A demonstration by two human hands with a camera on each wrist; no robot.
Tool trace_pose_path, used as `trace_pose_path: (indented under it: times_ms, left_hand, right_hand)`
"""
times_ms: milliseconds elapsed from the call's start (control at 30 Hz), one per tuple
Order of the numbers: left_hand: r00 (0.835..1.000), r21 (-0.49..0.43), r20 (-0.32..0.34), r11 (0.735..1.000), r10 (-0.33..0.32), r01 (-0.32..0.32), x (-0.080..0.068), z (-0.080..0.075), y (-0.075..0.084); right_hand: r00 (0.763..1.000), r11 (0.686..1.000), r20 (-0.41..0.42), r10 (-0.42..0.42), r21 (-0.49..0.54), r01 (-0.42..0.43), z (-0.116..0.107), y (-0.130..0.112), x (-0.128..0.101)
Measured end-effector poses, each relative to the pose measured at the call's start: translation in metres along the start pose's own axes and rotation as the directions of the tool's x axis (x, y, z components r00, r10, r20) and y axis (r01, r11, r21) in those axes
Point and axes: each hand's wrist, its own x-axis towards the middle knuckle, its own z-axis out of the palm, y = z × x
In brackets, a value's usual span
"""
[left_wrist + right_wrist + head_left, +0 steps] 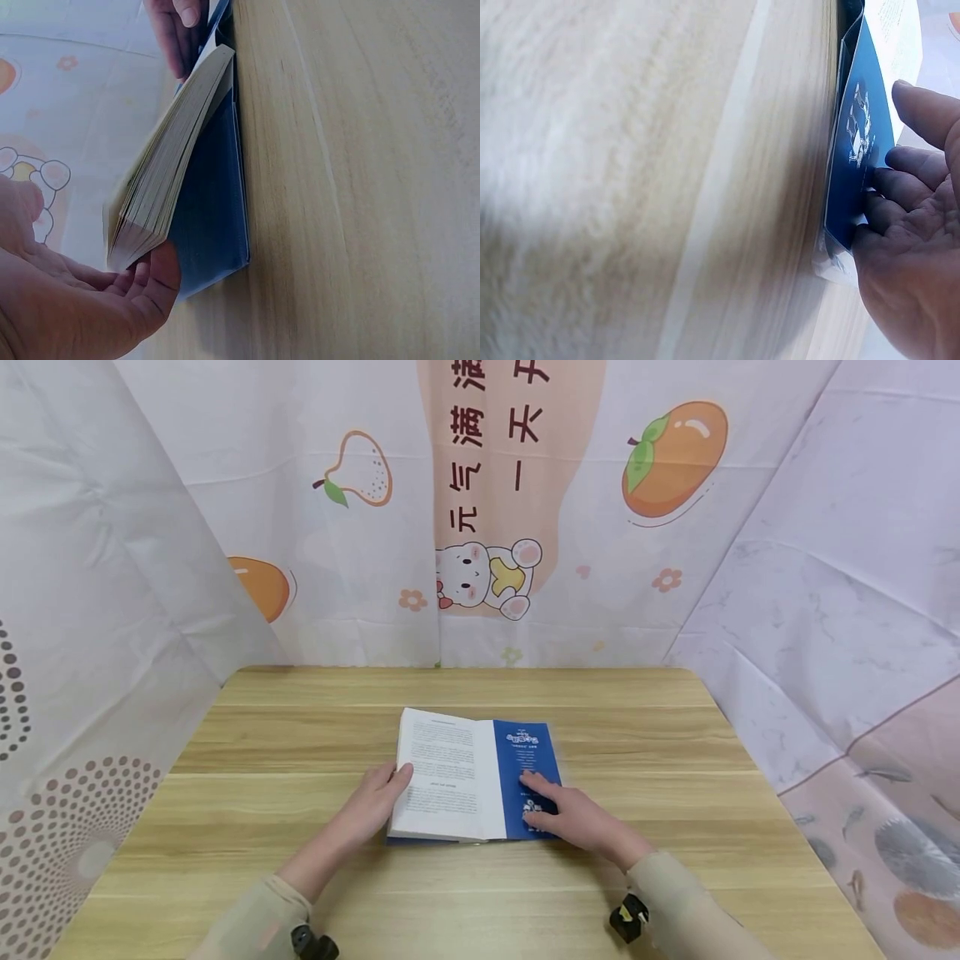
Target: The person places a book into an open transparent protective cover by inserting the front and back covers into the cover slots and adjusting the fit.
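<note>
An open book (438, 768) lies on the table, its printed white pages on the left and a blue cover flap (534, 745) with white lettering on the right. My left hand (380, 795) grips the page block at its left edge, thumb on top. In the left wrist view, fingers curl beneath the thick pages (161, 172), which are raised off the blue cover (214, 202) under them. My right hand (581, 820) rests on the blue flap with its fingers spread. The right wrist view shows those loosely extended fingers (904, 187) against the flap beside a white drawing.
The wood-grain table (300, 735) spreads around the book on all sides. Behind it hangs a white curtain (360, 552) printed with fruit and a bear, and more cloth hangs at both sides. Black devices (628, 917) are worn at both wrists.
</note>
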Motion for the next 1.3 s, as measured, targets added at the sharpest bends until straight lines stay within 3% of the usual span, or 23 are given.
trace_pose_path:
  times_ms: [567,933,1300]
  left_hand:
    - [0.999,0.065,-0.03,0.997,0.033,-0.031,-0.002,0.002,-0.005]
    - [0.979,0.155,-0.096,0.974,0.181,-0.165,0.006,0.011,0.002]
    - [0.967,0.213,-0.033,0.947,0.251,-0.239,0.01,0.025,0.01]
  right_hand:
    - [0.997,0.996,0.02,-0.077,-0.033,0.077,0.001,0.001,0.0]
    - [0.994,0.992,0.031,-0.104,-0.07,0.106,0.001,0.003,0.003]
    - [0.993,0.988,0.028,-0.117,-0.095,0.119,0.002,0.002,0.002]
